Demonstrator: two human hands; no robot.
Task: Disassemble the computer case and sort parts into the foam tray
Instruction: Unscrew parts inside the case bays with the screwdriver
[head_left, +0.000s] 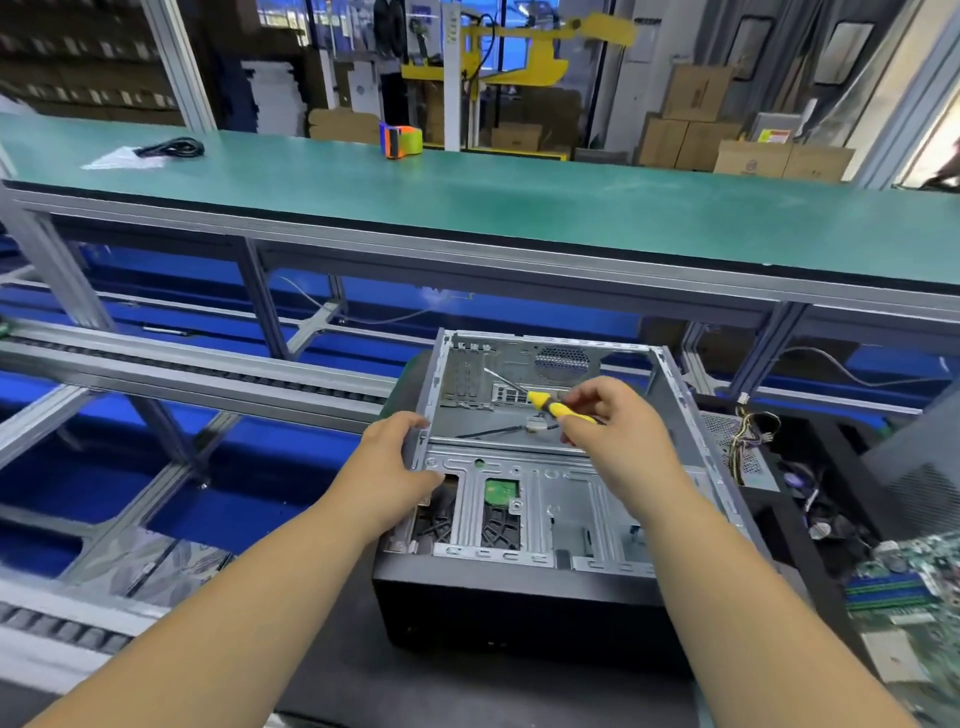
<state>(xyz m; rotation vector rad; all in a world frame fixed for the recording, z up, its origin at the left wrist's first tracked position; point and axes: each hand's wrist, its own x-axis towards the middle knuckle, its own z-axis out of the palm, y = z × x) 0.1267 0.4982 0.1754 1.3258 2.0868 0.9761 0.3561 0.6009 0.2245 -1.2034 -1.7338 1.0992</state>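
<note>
Computer case (545, 499), a boxy shell of stamped grey sheet metal with a matte black front, is lying open-side up just ahead of me. My left hand (397, 462) is gripping its left rim; my right hand (613, 426) is pinching a yellow-handled screwdriver (556, 408) over the cavity. Farther off, a smooth green bench (467, 208) is carrying an orange tape dispenser (400, 140).

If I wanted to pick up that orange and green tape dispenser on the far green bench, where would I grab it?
Probably by the green body of the tape dispenser, coming down from above with fingers across its narrow sides. It sits alone on the green bench with open space round it. Its details are too small to say more.
</note>
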